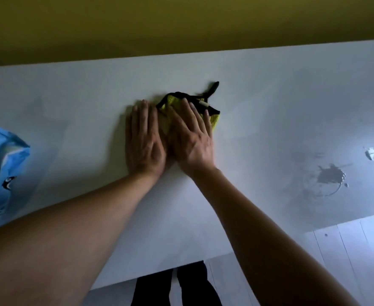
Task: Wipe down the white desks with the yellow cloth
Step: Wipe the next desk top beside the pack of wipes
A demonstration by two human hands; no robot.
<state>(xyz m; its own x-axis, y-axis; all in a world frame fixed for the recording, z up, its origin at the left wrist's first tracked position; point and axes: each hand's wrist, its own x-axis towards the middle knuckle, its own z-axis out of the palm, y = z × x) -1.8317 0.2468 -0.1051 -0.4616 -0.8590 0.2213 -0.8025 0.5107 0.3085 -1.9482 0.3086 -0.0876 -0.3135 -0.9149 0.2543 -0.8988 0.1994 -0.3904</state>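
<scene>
beyond the far edge of my desk [269, 89] a wall [181, 21] of dull olive-yellow rises. the light is dim and cool, brighter at the right. below the near edge, pale floor [347, 250] with thin seams shows at lower right.

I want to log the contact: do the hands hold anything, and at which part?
No closed grip. The right hand presses flat on the middle of the yellow cloth; the left hand lies flat, overlapping its left edge, on the white desk.
</scene>
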